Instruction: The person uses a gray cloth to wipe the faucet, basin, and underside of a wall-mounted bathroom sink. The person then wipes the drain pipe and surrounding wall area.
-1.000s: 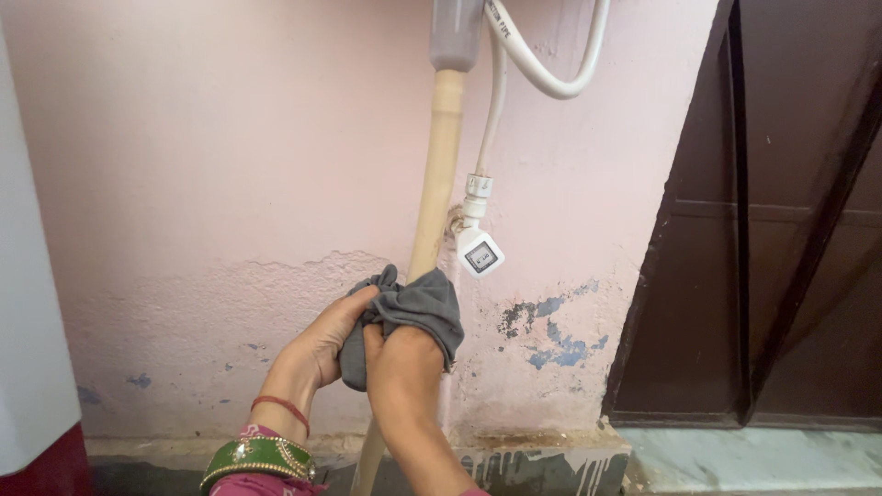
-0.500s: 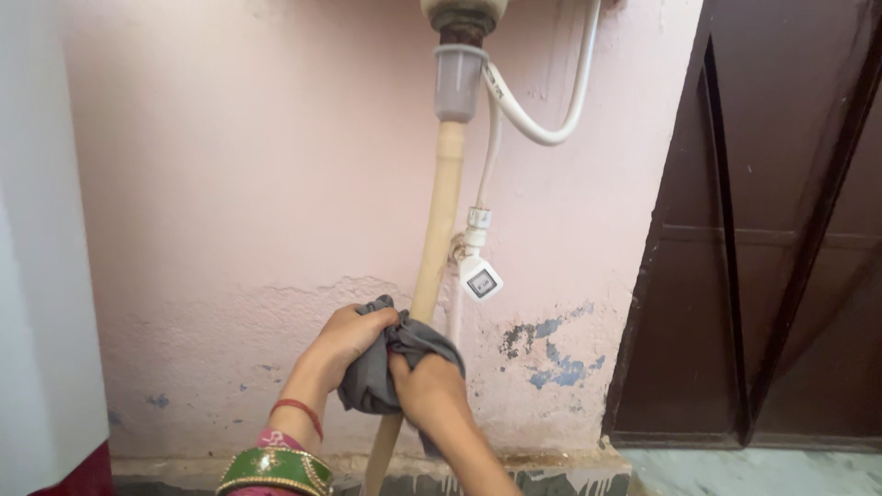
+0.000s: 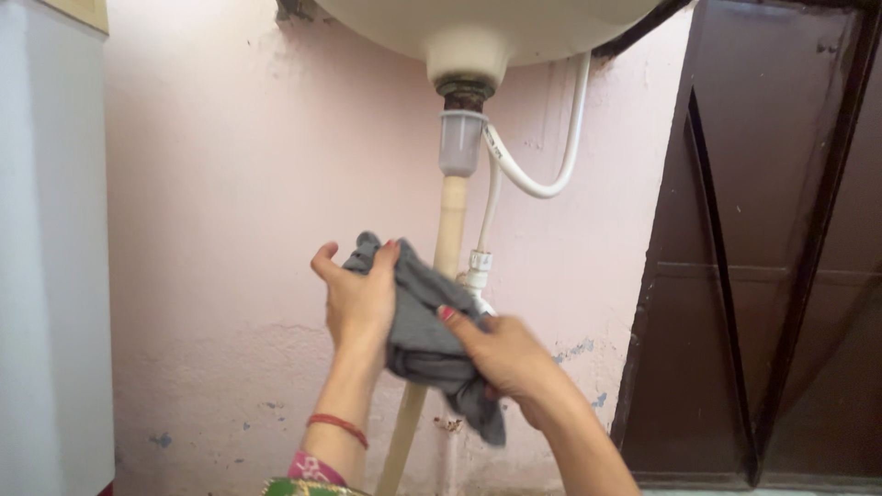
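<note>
Soft grey crumpled cloth (image 3: 424, 321) bunched up between both hands, pressed around the tall cream plastic drain pipe (image 3: 449, 234) under the round white sink bowl (image 3: 478, 23). Left hand (image 3: 360, 298) on the cloth's left side, fingers (image 3: 386, 257) curled over its top edge and thumb sticking out free. Right hand (image 3: 505, 354) closed on the cloth's lower right part, loose grey corner hanging below, pink wall (image 3: 230, 184) behind.
</note>
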